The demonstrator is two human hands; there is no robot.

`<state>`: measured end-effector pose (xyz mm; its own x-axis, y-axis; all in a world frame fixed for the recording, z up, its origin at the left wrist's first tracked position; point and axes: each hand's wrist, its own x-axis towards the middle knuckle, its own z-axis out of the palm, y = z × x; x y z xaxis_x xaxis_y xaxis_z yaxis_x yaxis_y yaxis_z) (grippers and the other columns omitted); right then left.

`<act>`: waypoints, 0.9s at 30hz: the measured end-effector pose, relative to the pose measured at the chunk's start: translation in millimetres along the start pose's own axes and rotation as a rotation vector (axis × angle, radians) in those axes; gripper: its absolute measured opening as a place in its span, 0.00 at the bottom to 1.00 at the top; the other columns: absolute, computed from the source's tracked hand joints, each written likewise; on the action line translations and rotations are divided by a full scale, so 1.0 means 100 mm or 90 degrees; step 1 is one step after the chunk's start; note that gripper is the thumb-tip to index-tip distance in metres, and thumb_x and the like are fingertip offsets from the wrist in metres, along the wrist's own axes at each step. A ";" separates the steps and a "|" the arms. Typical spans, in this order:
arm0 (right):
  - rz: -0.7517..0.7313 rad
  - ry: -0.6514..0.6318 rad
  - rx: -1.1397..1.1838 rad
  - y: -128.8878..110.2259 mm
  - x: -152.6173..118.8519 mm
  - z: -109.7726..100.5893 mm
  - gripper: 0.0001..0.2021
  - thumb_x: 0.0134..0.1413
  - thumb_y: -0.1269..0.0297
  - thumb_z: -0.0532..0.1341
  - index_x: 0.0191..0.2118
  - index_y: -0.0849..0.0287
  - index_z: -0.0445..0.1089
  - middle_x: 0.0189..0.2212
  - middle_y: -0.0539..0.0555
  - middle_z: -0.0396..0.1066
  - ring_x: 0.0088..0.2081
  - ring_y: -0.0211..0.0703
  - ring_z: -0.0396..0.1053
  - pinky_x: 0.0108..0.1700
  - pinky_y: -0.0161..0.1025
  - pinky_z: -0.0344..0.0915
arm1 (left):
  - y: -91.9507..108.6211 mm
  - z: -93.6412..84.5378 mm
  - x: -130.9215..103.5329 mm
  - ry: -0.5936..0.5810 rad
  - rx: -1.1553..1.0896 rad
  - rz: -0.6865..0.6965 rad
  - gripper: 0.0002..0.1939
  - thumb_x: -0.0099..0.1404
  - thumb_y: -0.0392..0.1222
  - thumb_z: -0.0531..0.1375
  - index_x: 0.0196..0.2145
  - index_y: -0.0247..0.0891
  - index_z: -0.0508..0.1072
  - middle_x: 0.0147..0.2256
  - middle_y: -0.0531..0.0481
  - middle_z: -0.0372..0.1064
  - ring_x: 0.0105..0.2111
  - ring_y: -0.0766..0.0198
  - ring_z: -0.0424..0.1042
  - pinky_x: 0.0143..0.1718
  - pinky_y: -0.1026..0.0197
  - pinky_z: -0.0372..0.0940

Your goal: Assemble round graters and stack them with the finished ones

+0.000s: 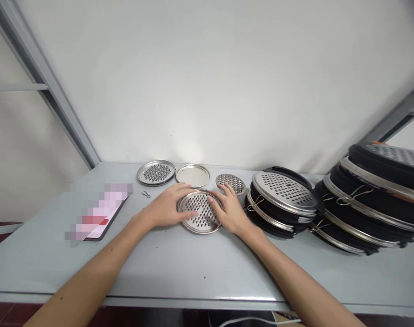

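Note:
A round metal grater plate (pixel 202 218) with a raised rim lies on the table between my two hands. My left hand (pixel 168 204) is at its left side, fingers along the far rim and thumb over the perforated face. On the right side, my right hand (pixel 229 206) holds the rim, its thumb over the face and its fingers pointing away. Just beyond are a flat metal disc with a rim (pixel 193 175), another rimmed grater plate (pixel 155 173) and a rimless perforated grater disc (pixel 231 183). The undersides of my fingers are hidden.
On the right stand a stack of black round containers with grater tops (pixel 285 190) and a taller, similar stack (pixel 373 204), with wire clips on their sides. A phone (pixel 101 218), partly pixelated, and a small wire clip (pixel 145 194) lie on the grey table (pixel 179 272). A wall rises behind.

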<state>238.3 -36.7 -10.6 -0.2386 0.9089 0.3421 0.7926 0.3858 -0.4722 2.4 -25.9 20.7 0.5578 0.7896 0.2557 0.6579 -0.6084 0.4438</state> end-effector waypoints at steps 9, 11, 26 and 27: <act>-0.051 -0.095 -0.001 -0.05 -0.07 -0.09 0.42 0.49 0.40 0.60 0.64 0.60 0.54 0.65 0.65 0.50 0.68 0.64 0.37 0.64 0.61 0.44 | -0.62 -0.17 0.04 0.271 0.301 -0.235 0.13 0.63 0.43 0.56 0.41 0.37 0.77 0.48 0.42 0.70 0.51 0.46 0.65 0.53 0.47 0.61; -0.071 -0.147 0.002 -0.06 -0.09 -0.11 0.48 0.46 0.37 0.61 0.67 0.59 0.47 0.67 0.66 0.44 0.68 0.65 0.36 0.64 0.62 0.44 | -0.68 -0.17 0.02 0.256 0.318 -0.260 0.12 0.63 0.43 0.56 0.39 0.39 0.78 0.49 0.43 0.70 0.50 0.45 0.65 0.52 0.47 0.62; -0.166 -0.232 0.086 -0.13 -0.12 -0.15 0.54 0.38 0.36 0.65 0.67 0.58 0.48 0.68 0.65 0.41 0.67 0.65 0.39 0.64 0.60 0.48 | -0.75 -0.12 0.02 0.233 0.308 -0.279 0.11 0.63 0.43 0.57 0.36 0.43 0.80 0.48 0.45 0.71 0.52 0.45 0.63 0.52 0.45 0.62; -0.169 -0.231 0.087 -0.14 -0.12 -0.14 0.54 0.38 0.36 0.65 0.67 0.58 0.48 0.68 0.65 0.41 0.68 0.65 0.39 0.64 0.60 0.48 | -0.75 -0.11 0.02 0.238 0.312 -0.280 0.11 0.63 0.43 0.57 0.35 0.43 0.80 0.49 0.46 0.71 0.54 0.44 0.62 0.53 0.44 0.61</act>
<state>237.6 -55.4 3.1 -0.6234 0.7631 0.1708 0.6019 0.6077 -0.5181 -51.5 22.1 -2.4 0.0415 0.8890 0.4561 0.9786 -0.1282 0.1609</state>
